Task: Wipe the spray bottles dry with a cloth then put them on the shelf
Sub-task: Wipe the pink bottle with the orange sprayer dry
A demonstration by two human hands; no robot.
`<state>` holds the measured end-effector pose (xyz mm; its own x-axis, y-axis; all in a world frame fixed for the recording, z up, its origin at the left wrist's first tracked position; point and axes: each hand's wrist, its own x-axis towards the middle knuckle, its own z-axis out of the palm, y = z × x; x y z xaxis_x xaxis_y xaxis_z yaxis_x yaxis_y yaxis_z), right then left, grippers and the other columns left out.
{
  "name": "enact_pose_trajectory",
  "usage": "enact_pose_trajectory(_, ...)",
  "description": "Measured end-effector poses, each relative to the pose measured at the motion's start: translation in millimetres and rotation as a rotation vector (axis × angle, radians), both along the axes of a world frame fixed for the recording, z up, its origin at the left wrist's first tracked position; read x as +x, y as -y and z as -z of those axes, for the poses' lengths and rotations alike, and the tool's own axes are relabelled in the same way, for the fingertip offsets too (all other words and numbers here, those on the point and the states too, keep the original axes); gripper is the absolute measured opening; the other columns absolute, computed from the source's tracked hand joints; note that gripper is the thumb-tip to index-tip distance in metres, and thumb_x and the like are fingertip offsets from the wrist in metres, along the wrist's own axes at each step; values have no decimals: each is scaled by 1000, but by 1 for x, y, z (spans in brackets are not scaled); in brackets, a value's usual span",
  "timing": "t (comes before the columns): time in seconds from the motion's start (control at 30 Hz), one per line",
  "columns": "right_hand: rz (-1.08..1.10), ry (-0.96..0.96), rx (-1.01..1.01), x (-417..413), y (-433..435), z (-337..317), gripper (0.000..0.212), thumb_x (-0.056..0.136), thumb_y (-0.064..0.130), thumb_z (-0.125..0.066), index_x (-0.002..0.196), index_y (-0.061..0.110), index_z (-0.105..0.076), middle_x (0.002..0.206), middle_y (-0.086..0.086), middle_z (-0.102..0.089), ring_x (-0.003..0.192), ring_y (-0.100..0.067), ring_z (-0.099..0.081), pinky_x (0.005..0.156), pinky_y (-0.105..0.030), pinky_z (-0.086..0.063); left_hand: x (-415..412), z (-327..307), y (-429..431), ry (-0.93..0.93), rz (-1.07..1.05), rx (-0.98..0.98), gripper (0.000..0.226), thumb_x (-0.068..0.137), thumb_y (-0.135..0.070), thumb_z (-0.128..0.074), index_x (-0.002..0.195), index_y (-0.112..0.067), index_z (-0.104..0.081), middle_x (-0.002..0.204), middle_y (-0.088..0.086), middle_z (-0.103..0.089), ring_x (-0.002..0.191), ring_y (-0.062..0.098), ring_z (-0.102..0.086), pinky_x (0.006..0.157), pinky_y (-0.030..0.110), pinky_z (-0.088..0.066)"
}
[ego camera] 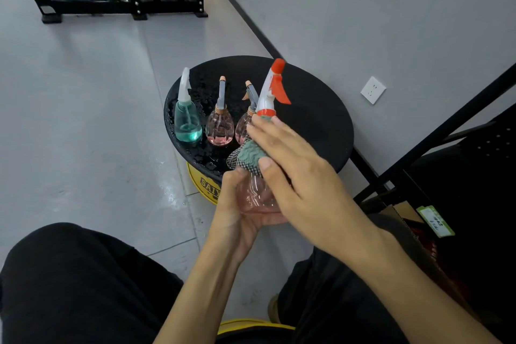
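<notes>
Left hand: lower centre of the frame; we see its fingers curled round the base of the held bottle.
Held bottle: clear pink, lifted in front of the round black top, at frame centre.
Right hand: fairly straight fingers and thumb press the cloth onto the bottle's shoulder.
Long axis: runs from the base at lower centre to the orange nozzle at upper centre, leaning slightly right.
Facing: nozzle tip up and away from us, trigger to the right.
Slip risk: we judge that a wet base could slide out of the 1-handed grip as the cloth pushes.
Knock risk: the 3 waiting bottles stand just behind; a wide wipe could topple the nearest.
Shelf: right edge; we expect a damp patch under the left hand's fingers could reach it unwiped.
</notes>
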<state>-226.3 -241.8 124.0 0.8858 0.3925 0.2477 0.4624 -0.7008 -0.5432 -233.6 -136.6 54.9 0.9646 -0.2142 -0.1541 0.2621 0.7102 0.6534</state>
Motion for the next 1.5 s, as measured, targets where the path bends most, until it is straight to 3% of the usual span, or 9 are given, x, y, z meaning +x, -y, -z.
enact_pose_trajectory(0.17,53,-55,78,28,8,-7,40,102,25,-37,141,19,-46,150,8,-39,140,2,-26,114,-11,-17,0,0,5,-25,32,16,47,72,-42,-58,104,-9,-66,83,12,-73,65,25,-70,50,33,-58)
enact_pose_trajectory(0.53,11,-40,49,-4,-1,4,45,100,26,-35,145,22,-40,154,17,-28,144,5,-11,113,-8,-8,2,4,-1,73,22,-49,43,68,-31,-66,106,-12,-59,84,5,-70,72,17,-70,55,33,-56)
enact_pose_trajectory(0.77,86,-18,32,35,13,-7,42,103,24,-37,145,20,-40,154,11,-30,145,-2,-14,118,-22,-12,0,2,4,-13,74,12,79,58,-39,-67,125,1,-51,89,9,-73,70,24,-72,52,33,-58)
enact_pose_trajectory(0.97,44,20,-67,12,-1,-1,42,103,24,-36,145,23,-40,155,14,-28,145,0,-12,109,-3,0,0,8,5,-26,34,27,32,89,-37,-48,90,-19,-74,77,2,-73,66,15,-70,54,31,-58)
enact_pose_trajectory(1.03,-8,51,-82,-4,-8,3,44,100,22,-37,143,20,-43,154,12,-32,145,-2,-14,115,-12,-4,0,8,5,-45,-20,-55,57,101,-34,-30,73,-26,-79,78,-2,-75,70,10,-72,53,26,-57)
enact_pose_trajectory(1.13,-39,48,-72,-7,-10,0,45,98,22,-38,143,21,-44,152,13,-34,144,-1,-15,117,-15,-7,0,7,4,-35,-21,-148,57,101,-40,-30,75,-28,-79,83,-3,-75,74,10,-72,54,25,-57)
enact_pose_trajectory(1.23,-15,6,-12,14,-1,-7,43,99,24,-37,141,21,-47,150,9,-38,140,0,-23,112,-7,-10,2,6,1,-18,39,-146,33,73,-45,-67,91,-20,-76,83,5,-72,70,19,-70,53,33,-58)
enact_pose_trajectory(1.3,36,-30,52,29,5,-9,41,100,25,-38,139,20,-49,148,5,-42,139,-2,-29,116,-18,-19,2,8,3,-49,77,-152,66,54,-45,-80,108,-10,-67,88,12,-72,71,26,-70,49,33,-58)
enact_pose_trajectory(1.5,68,-65,89,19,0,-3,39,102,21,-40,141,20,-47,151,9,-37,141,-1,-25,117,-22,-20,0,7,6,-64,22,-188,46,68,-43,-62,100,-12,-71,85,9,-72,69,23,-71,52,34,-59)
